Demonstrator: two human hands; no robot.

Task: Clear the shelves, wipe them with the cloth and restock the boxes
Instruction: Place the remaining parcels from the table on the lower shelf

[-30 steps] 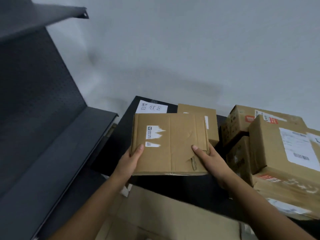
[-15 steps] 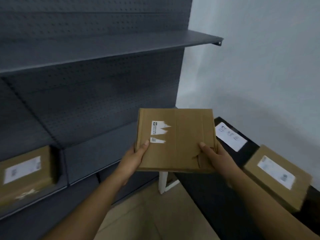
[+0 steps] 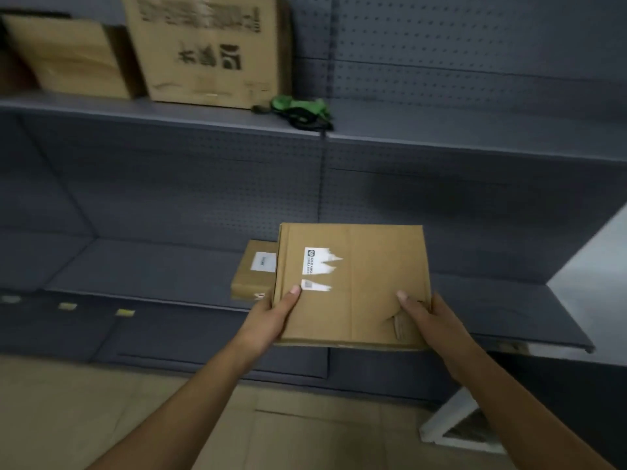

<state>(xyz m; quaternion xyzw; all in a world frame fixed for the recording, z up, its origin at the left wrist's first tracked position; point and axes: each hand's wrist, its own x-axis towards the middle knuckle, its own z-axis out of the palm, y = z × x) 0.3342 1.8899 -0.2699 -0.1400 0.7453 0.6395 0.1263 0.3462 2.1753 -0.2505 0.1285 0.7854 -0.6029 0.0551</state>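
1. I am watching the flat cardboard box (image 3: 353,286) hovering in front of the lower shelf (image 3: 152,266), torn label facing up.
2. The left hand (image 3: 271,317) and right hand (image 3: 431,320) are gripping its near corners, thumbs pressing on top.
3. It is partly hiding one small labelled box (image 3: 254,273) sitting on that shelf.
4. Two larger boxes (image 3: 207,49) and one blurred green bundle (image 3: 298,108) are resting on the upper shelf (image 3: 441,130).
5. I am counting four boxes.

Both bare forearms extend forward and converge slightly. The left hand (image 3: 271,322) grips the left edge of a flat brown cardboard box (image 3: 359,266), thumb on top. The right hand (image 3: 432,322) grips its near right corner, thumb on top.
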